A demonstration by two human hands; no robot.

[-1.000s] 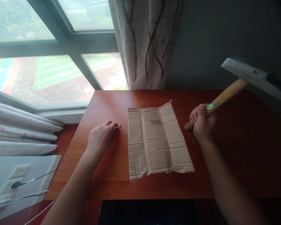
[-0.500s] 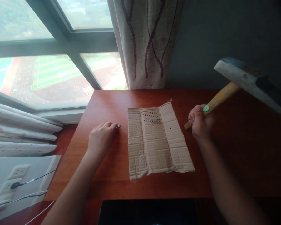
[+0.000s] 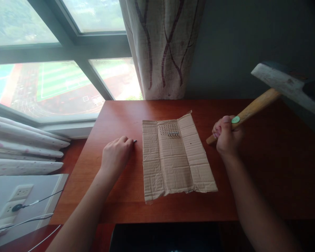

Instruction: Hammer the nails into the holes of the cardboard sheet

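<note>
My right hand [image 3: 228, 134] is wrapped round the wooden handle of a hammer [image 3: 259, 105], a round green sticker showing by the thumb. Its metal head is raised over the right side of the table. At the left, my left hand [image 3: 118, 150] is closed low over the tabletop, and the dark metal ends of small nails [image 3: 134, 140] poke out past its fingertips. Between the hands lies a creased piece of cardboard [image 3: 174, 161]. Near its far edge are rows of small dark holes, with a short row of nails [image 3: 173, 134] sticking up along the near side.
The reddish-brown wooden table [image 3: 120, 206] ends at a window [image 3: 68, 87] on the left. A patterned curtain [image 3: 165, 49] hangs behind it. Wall sockets [image 3: 13, 203] with a plug and cables are at the lower left. A dark object [image 3: 165, 238] shows below the near edge.
The hammer has swung a little to the right, its head partly nearing the picture's edge. My left hand has shifted slightly right, and less of the nails shows past its fingers.
</note>
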